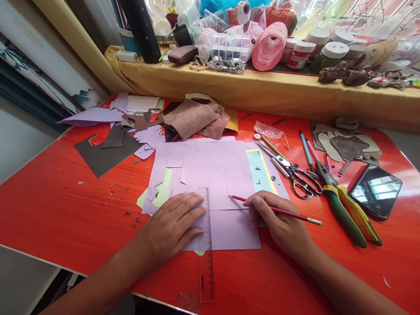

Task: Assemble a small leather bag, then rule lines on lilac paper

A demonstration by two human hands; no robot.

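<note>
My left hand (pixel 180 216) lies flat with its fingers stretched over the left edge of a clear plastic ruler (pixel 206 262). The ruler lies lengthwise over the purple paper (pixel 218 175), its near end reaching past the paper onto the table. Between the thumb and fingers of my right hand (pixel 271 214) is a red pencil (pixel 288 213), its tip at the paper just right of the ruler. Thin straight lines mark the sheet, and a piece is cut out at its left. Another purple sheet (pixel 234 232) lies under its near edge.
Scissors (pixel 292 170), pliers (pixel 341 201) and a black phone (pixel 376 191) lie to the right on the red table (pixel 82 214). Brown leather pieces (pixel 193 118) and purple scraps sit at the back. Paint jars (pixel 331 57) stand on the ledge behind.
</note>
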